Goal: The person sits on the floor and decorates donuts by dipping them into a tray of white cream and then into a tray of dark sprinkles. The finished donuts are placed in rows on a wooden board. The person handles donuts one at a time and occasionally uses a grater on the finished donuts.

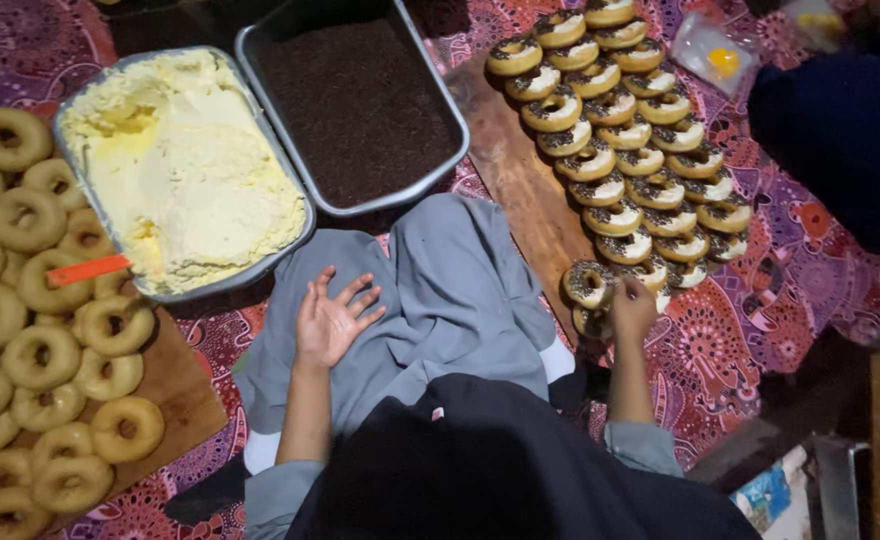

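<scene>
Head view: right hand (632, 312) pinching sprinkled doughnut (588, 284) at near end of topped rows (628, 150), right; left hand (332, 322) spread, empty, on lap. Risk: smeared topping or knocked neighbours, caused by tight, touching rows.

Two trays sit side by side ahead of the lap: tray of cream (90, 100) on the left, tray of crumbs (430, 90) touching it on the right. Plain doughnuts (40, 355) piled on a board (175, 375) left of the cream tray. Topped doughnuts (625, 150) in rows on a second board (520, 190) right of the crumb tray. Left hand (330, 320) rests on the lap; right hand (632, 310) at the near end of the rows, on a doughnut (588, 284).
</scene>
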